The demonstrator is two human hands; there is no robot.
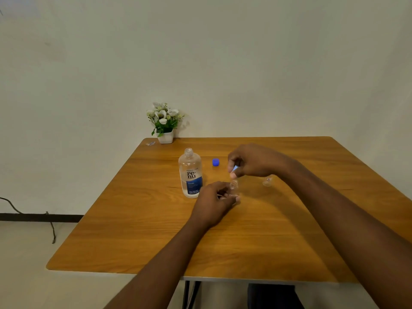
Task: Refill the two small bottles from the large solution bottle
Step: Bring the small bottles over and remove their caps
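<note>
At frame centre, the left hand [214, 202] grips a small clear plastic bottle [233, 188], neck open; the right hand [253, 161] pinches a pale blue cap [235, 168] just above. A second small clear bottle [267, 181] is blurred beside the right wrist.

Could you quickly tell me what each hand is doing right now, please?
The left hand grips a small clear bottle.
The right hand pinches a pale-blue cap just above that bottle's open neck.
</note>
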